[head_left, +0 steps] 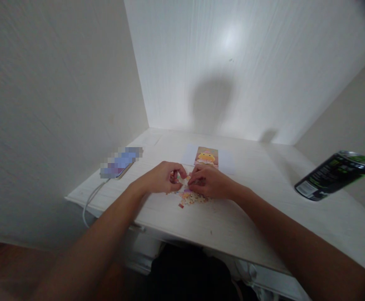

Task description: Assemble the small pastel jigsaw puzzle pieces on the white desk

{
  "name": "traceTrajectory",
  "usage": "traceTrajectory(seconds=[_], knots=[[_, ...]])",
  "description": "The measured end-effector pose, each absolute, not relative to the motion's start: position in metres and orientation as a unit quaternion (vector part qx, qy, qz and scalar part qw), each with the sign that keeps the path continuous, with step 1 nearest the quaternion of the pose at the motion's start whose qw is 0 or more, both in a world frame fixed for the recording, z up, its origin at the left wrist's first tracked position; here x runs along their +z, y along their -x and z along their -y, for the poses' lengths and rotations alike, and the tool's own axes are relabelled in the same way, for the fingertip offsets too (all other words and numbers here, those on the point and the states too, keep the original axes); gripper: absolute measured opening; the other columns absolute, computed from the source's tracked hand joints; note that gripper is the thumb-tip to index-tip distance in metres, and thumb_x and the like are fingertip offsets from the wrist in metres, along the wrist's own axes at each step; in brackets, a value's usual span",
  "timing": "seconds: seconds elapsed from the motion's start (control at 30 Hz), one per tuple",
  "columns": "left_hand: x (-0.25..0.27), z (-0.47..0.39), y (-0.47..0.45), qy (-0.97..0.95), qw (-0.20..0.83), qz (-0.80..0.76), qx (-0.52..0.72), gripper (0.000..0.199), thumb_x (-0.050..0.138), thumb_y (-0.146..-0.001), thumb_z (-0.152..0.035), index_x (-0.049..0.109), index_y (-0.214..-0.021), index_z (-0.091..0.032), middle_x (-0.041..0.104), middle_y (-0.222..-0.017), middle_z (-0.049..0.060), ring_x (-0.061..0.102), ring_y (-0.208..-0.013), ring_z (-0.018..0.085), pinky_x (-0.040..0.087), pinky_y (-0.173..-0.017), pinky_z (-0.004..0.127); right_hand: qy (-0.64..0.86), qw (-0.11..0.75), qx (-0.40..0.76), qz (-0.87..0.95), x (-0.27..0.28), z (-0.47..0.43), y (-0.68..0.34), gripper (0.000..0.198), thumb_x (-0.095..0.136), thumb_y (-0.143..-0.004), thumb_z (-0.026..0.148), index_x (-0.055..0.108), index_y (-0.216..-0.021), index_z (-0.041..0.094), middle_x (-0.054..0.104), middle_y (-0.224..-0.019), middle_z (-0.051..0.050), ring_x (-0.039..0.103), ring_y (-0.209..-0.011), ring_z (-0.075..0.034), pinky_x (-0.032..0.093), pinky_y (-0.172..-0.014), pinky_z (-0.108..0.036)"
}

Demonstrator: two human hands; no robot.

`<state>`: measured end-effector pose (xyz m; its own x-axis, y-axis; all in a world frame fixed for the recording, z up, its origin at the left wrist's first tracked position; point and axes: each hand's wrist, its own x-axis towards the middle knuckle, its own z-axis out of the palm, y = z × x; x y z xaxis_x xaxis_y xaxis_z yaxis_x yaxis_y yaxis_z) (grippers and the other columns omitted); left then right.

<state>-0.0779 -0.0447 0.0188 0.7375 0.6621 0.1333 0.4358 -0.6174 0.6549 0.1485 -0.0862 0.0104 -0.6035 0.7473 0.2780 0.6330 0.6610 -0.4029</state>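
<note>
Small jigsaw pieces (pixel 195 198) lie in a loose heap on the white tabletop, partly under my hands. Over the heap's left side, my left hand (pixel 165 177) curls with thumb and fingertips closing on a small pale piece (pixel 185 181). My right hand (pixel 209 180) meets it from the other side, its fingers pinched together at the same piece. Fingers cover most of the piece, so its shape is unclear. Just behind my hands a picture card (pixel 206 156) shows a yellow cartoon figure; its lower edge is partly hidden by my right hand.
A phone (pixel 119 164) with a white cable (pixel 91 200) rests at the table's left edge. On the right stands a black and green drink can (pixel 334 175). White panels (pixel 176 62) enclose the table at the back and sides. A pale sheet (pixel 226 161) lies beneath the card.
</note>
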Motion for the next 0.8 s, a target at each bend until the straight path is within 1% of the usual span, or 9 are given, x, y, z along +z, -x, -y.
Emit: traceTrajectory(seconds=[0.13, 0.2, 0.27, 0.37, 0.5, 0.57, 0.67, 0.8], knots=[[0.017, 0.037, 0.085, -0.883, 0.280, -0.311, 0.214, 0.019, 0.066, -0.071, -0.017, 0.067, -0.091, -0.015, 0.059, -0.071, -0.001, 0.050, -0.061, 0.010, 0.038, -0.056, 0.021, 0.414, 0.223, 0.106, 0.876, 0.011, 0.087, -0.146, 0.013, 0.064, -0.083, 0.027, 0.073, -0.082, 0.018, 0.067, -0.091, -0.008, 0.059, -0.087, -0.018, 0.044, -0.081, -0.032], [0.017, 0.034, 0.088, -0.885, 0.262, -0.322, 0.212, 0.020, 0.068, -0.072, -0.021, 0.067, -0.091, -0.016, 0.062, -0.075, 0.000, 0.052, -0.064, 0.011, 0.039, -0.058, 0.022, 0.406, 0.232, 0.086, 0.880, 0.009, 0.086, -0.145, 0.013, 0.062, -0.084, 0.025, 0.073, -0.087, 0.018, 0.068, -0.094, -0.008, 0.060, -0.092, -0.019, 0.044, -0.086, -0.034], [0.016, 0.033, 0.089, -0.886, 0.260, -0.326, 0.204, 0.023, 0.071, -0.072, -0.025, 0.066, -0.093, -0.016, 0.062, -0.075, 0.000, 0.053, -0.065, 0.011, 0.040, -0.058, 0.022, 0.381, 0.240, 0.072, 0.890, 0.008, 0.086, -0.142, 0.017, 0.060, -0.086, 0.024, 0.073, -0.096, 0.019, 0.070, -0.102, -0.008, 0.061, -0.097, -0.019, 0.043, -0.091, -0.035], [0.014, 0.032, 0.090, -0.885, 0.282, -0.313, 0.201, 0.028, 0.072, -0.073, -0.026, 0.065, -0.097, -0.016, 0.062, -0.076, 0.000, 0.054, -0.065, 0.011, 0.040, -0.058, 0.022, 0.339, 0.228, 0.056, 0.911, 0.006, 0.087, -0.135, 0.019, 0.056, -0.089, 0.022, 0.073, -0.097, 0.020, 0.072, -0.106, -0.005, 0.062, -0.098, -0.018, 0.041, -0.094, -0.035], [0.010, 0.031, 0.094, -0.878, 0.316, -0.291, 0.211, 0.037, 0.070, -0.070, -0.017, 0.062, -0.107, -0.016, 0.063, -0.083, 0.001, 0.057, -0.070, 0.011, 0.044, -0.062, 0.022, 0.341, 0.196, 0.036, 0.919, 0.009, 0.088, -0.131, 0.018, 0.055, -0.089, 0.020, 0.073, -0.085, 0.020, 0.073, -0.100, -0.005, 0.062, -0.092, -0.018, 0.041, -0.091, -0.035], [0.010, 0.030, 0.097, -0.874, 0.328, -0.291, 0.209, 0.041, 0.069, -0.069, -0.014, 0.062, -0.109, -0.016, 0.063, -0.084, 0.001, 0.056, -0.069, 0.011, 0.044, -0.060, 0.022, 0.355, 0.186, 0.030, 0.916, 0.011, 0.088, -0.131, 0.019, 0.056, -0.089, 0.020, 0.073, -0.083, 0.020, 0.073, -0.097, -0.005, 0.062, -0.090, -0.018, 0.041, -0.089, -0.034], [0.012, 0.028, 0.101, -0.875, 0.328, -0.299, 0.192, 0.040, 0.067, -0.068, -0.012, 0.063, -0.107, -0.016, 0.063, -0.081, 0.000, 0.056, -0.067, 0.011, 0.044, -0.058, 0.021, 0.365, 0.175, 0.029, 0.914, 0.012, 0.088, -0.132, 0.019, 0.055, -0.090, 0.021, 0.073, -0.085, 0.019, 0.072, -0.091, -0.005, 0.061, -0.086, -0.017, 0.041, -0.088, -0.034], [0.014, 0.024, 0.107, -0.887, 0.301, -0.311, 0.164, 0.034, 0.065, -0.069, -0.013, 0.066, -0.103, -0.016, 0.062, -0.077, 0.000, 0.057, -0.066, 0.011, 0.043, -0.059, 0.021, 0.381, 0.172, 0.025, 0.908, 0.010, 0.088, -0.129, 0.020, 0.054, -0.091, 0.023, 0.074, -0.095, 0.018, 0.070, -0.095, -0.007, 0.058, -0.088, -0.018, 0.040, -0.087, -0.035]])
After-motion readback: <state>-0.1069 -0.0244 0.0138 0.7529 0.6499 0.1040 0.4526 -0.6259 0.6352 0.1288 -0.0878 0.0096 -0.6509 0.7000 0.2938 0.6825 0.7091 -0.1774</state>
